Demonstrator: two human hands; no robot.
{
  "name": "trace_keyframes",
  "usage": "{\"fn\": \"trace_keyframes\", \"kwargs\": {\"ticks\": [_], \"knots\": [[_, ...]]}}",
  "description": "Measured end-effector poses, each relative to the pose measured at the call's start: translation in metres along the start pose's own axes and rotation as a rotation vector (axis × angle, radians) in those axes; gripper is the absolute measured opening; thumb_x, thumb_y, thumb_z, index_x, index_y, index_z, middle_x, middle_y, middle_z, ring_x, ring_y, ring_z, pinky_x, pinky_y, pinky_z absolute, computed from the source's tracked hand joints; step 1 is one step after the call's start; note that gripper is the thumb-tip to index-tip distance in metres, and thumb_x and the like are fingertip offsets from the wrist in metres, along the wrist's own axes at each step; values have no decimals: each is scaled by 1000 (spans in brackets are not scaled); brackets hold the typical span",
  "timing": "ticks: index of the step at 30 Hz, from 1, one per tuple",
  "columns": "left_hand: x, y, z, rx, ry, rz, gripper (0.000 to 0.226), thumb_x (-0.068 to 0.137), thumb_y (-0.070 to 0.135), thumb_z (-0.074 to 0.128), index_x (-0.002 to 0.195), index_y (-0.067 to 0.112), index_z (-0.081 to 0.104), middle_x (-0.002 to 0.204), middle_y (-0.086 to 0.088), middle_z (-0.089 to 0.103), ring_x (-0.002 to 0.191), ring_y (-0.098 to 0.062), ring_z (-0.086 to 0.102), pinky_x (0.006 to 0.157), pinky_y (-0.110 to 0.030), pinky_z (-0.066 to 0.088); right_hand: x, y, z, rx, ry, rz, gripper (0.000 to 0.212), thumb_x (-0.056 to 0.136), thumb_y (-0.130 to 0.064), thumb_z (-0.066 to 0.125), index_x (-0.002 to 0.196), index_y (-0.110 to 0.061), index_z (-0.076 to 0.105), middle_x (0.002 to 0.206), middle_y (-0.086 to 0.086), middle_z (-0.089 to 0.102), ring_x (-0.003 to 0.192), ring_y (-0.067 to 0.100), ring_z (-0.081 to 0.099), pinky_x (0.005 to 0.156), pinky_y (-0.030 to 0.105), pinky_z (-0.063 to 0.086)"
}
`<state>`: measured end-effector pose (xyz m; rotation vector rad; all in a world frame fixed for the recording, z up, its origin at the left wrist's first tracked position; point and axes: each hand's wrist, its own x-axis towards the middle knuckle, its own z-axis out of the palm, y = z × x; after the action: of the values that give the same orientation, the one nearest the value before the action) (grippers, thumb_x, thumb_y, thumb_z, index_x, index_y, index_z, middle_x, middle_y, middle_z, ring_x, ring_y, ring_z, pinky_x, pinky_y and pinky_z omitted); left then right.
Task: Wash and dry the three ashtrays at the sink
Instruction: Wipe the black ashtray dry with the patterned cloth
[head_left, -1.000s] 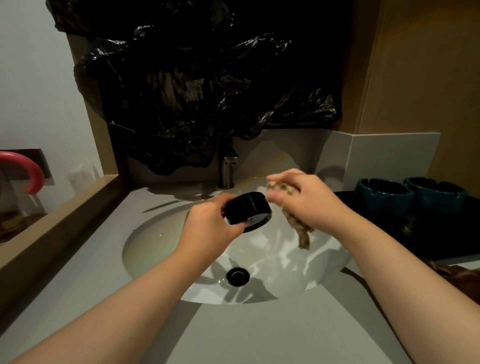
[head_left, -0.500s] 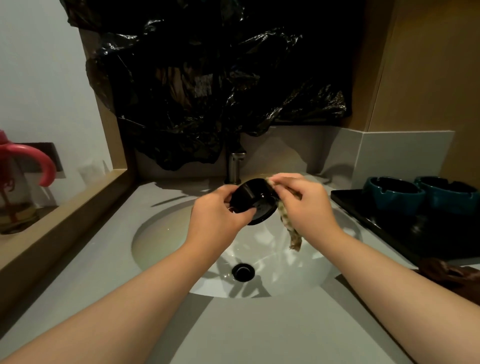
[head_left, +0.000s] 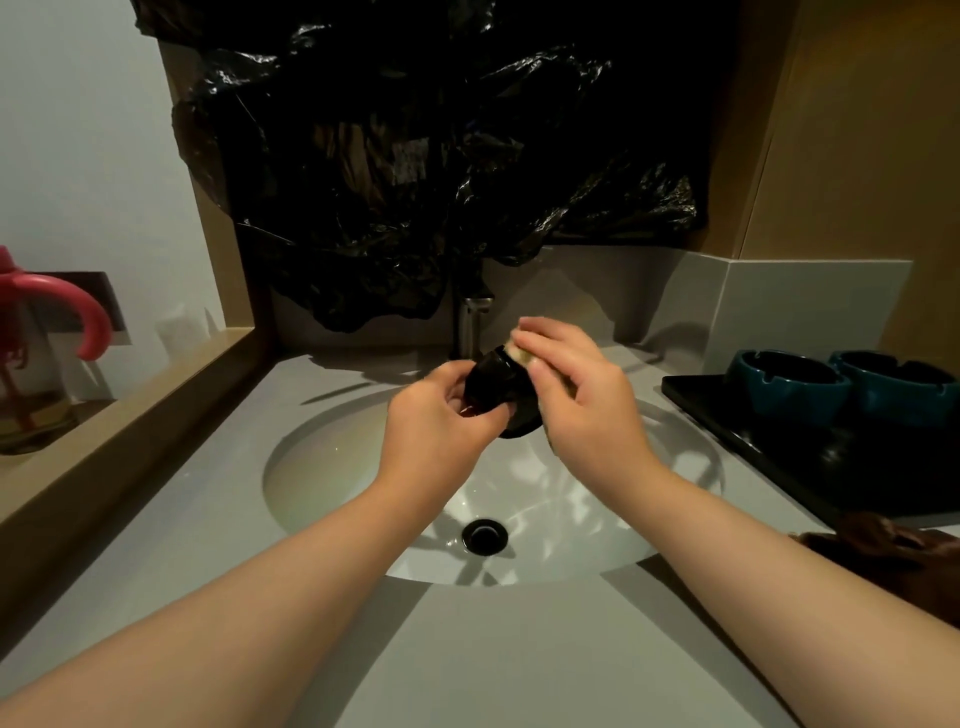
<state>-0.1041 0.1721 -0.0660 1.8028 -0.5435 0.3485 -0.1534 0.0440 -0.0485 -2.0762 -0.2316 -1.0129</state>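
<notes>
Over the white sink basin (head_left: 332, 467), my left hand (head_left: 436, 431) grips a black ashtray (head_left: 493, 384) tipped on its edge. My right hand (head_left: 582, 395) holds a patterned tan cloth (head_left: 519, 356) pressed against the ashtray's far side; most of the cloth is hidden behind my fingers. Two teal ashtrays (head_left: 787, 382) (head_left: 898, 382) stand side by side on a black tray (head_left: 779, 457) at the right of the counter.
A chrome tap (head_left: 475, 325) rises behind the basin, under a black plastic sheet (head_left: 441, 156). The black drain (head_left: 485, 535) sits low in the bowl. A brown cloth (head_left: 883, 545) lies at the right edge. A pink-handled jug (head_left: 47, 332) stands on the left ledge.
Both hands have drawn together and risen toward the tap. The ashtray has turned from nearly flat to on edge, and the cloth now sits bunched against it instead of hanging down.
</notes>
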Motion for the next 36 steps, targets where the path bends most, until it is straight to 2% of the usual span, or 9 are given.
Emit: {"fn": "trace_keyframes", "kwargs": {"ticks": [4, 8, 10, 14, 19, 23, 28, 32, 36], "knots": [[1, 2, -2, -154, 50, -52, 41, 76, 15, 80, 114, 16, 65, 90, 17, 66, 90, 0, 66, 82, -13, 51, 3, 18, -7, 279, -5, 354, 28, 97, -10, 46, 117, -15, 65, 119, -7, 62, 114, 8, 56, 100, 24, 44], [4, 5, -6, -223, 68, -39, 25, 79, 18, 77, 93, 31, 60, 88, 15, 70, 88, 1, 68, 77, -15, 53, 2, 23, -2, 436, -185, 645, 25, 98, -8, 44, 104, -13, 68, 99, 15, 71, 90, 31, 67, 79, 42, 54], [5, 3, -7, -226, 52, -60, 26, 80, 19, 77, 92, 32, 57, 89, 14, 70, 91, -1, 67, 81, -17, 52, 10, 24, -6, 433, -110, 651, 27, 97, -5, 44, 102, -16, 68, 97, 13, 72, 89, 27, 67, 77, 37, 55], [8, -2, -5, -248, -21, -119, 24, 81, 18, 76, 97, 26, 60, 90, 14, 72, 94, -3, 67, 87, -22, 50, 23, 26, -40, 273, -148, 574, 23, 95, -16, 51, 111, -18, 68, 112, 3, 69, 109, 16, 62, 101, 33, 45], [10, -9, -1, -272, -172, -181, 26, 84, 15, 73, 100, 28, 57, 98, 10, 73, 97, -6, 68, 93, -29, 51, 21, 7, -51, -52, -337, 381, 39, 77, -30, 75, 114, -32, 62, 103, -19, 61, 95, -3, 58, 76, 11, 43], [10, -13, -1, -111, -281, -182, 37, 79, 14, 77, 99, 36, 55, 105, 12, 68, 105, -6, 63, 89, -24, 50, 22, 5, -50, -272, -329, 260, 41, 74, -22, 78, 112, -26, 63, 98, -17, 59, 91, 3, 57, 72, 10, 43], [5, -11, -1, 288, -244, 74, 55, 73, 26, 79, 123, 33, 56, 114, 15, 62, 108, -3, 57, 93, -26, 49, 17, 7, -44, -479, -479, 131, 45, 75, -23, 77, 117, -22, 63, 105, -11, 56, 96, 11, 55, 83, 24, 47], [3, -7, -1, 350, -192, 191, 42, 74, 23, 78, 114, 26, 65, 96, 15, 64, 95, -9, 62, 86, -30, 54, 19, 7, -42, -486, -475, 114, 46, 74, -23, 78, 117, -23, 62, 109, -11, 51, 98, 12, 54, 89, 28, 47], [6, -9, -3, 307, -150, 111, 42, 75, 22, 78, 114, 29, 64, 97, 14, 66, 94, -7, 63, 87, -31, 55, 28, 8, -60, -114, -164, 313, 33, 91, -33, 58, 123, -32, 51, 120, -9, 47, 105, 7, 52, 88, 22, 40]]}}
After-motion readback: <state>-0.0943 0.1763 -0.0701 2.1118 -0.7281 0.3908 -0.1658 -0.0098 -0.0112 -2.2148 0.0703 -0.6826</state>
